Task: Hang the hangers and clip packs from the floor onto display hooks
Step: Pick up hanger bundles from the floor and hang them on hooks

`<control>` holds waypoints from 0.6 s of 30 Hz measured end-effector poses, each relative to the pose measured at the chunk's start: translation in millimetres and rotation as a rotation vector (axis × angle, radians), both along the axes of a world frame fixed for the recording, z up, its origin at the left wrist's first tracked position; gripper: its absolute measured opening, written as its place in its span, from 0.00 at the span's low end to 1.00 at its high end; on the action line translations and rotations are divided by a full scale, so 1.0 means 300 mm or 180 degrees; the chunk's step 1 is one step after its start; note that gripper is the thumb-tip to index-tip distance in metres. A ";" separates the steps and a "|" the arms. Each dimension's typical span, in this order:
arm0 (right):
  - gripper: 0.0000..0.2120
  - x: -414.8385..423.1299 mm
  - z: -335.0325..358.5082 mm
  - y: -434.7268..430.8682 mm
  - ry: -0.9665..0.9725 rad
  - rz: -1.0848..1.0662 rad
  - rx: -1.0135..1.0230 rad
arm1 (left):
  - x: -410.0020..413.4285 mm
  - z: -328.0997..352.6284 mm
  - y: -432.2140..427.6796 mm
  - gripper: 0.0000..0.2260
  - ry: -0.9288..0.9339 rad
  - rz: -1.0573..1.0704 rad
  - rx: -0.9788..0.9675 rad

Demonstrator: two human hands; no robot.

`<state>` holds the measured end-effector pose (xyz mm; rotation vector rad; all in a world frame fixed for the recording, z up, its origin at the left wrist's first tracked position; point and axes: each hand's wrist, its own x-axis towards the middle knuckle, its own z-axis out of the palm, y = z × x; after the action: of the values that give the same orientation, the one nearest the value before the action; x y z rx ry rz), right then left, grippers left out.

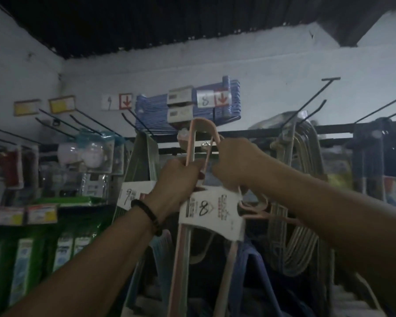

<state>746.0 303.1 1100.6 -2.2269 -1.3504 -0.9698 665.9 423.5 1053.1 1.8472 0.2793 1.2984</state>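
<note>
Both hands (178, 179) (237, 162) around pink hanger pack (212, 211)

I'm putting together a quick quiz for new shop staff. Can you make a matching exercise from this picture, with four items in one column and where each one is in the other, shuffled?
Items
1. pink hanger pack
2. blue hangers
3. dark bracelet
4. green packs

Places
A. on the wrist of the left hand
B. at the lower left of the view
C. gripped by the left hand and the right hand
D. highest up, behind the price tags

Pairs: 1-C, 2-D, 3-A, 4-B
</note>
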 end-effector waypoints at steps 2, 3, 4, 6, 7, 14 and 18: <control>0.14 0.012 0.057 0.015 -0.0147 -0.0092 0.0125 | 0.012 0.026 0.007 0.18 -0.0023 0.0389 0.0323; 0.14 0.016 0.078 0.019 -0.0177 -0.0113 0.0135 | 0.015 0.025 0.011 0.20 -0.0080 0.0564 0.0466; 0.14 0.019 0.096 0.018 -0.0172 -0.0151 0.0115 | 0.014 0.015 0.014 0.22 -0.0205 0.0663 0.0594; 0.13 0.031 0.124 0.011 -0.0170 -0.0189 0.0166 | 0.010 -0.024 0.009 0.25 -0.0526 0.0743 0.0974; 0.14 0.040 0.132 0.008 -0.0150 -0.0192 0.0237 | 0.007 -0.047 0.000 0.26 -0.0659 0.0753 0.1257; 0.08 0.025 0.144 -0.012 -0.0282 0.0002 0.0938 | -0.007 -0.095 -0.005 0.32 -0.0658 0.0806 0.2557; 0.13 0.079 0.125 0.022 -0.0215 -0.0051 0.0983 | 0.019 -0.098 0.038 0.35 -0.0332 0.1039 0.2754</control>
<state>769.6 309.7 1138.0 -1.9913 -1.1231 -1.1805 671.5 435.0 1023.7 2.4954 -0.0683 1.9343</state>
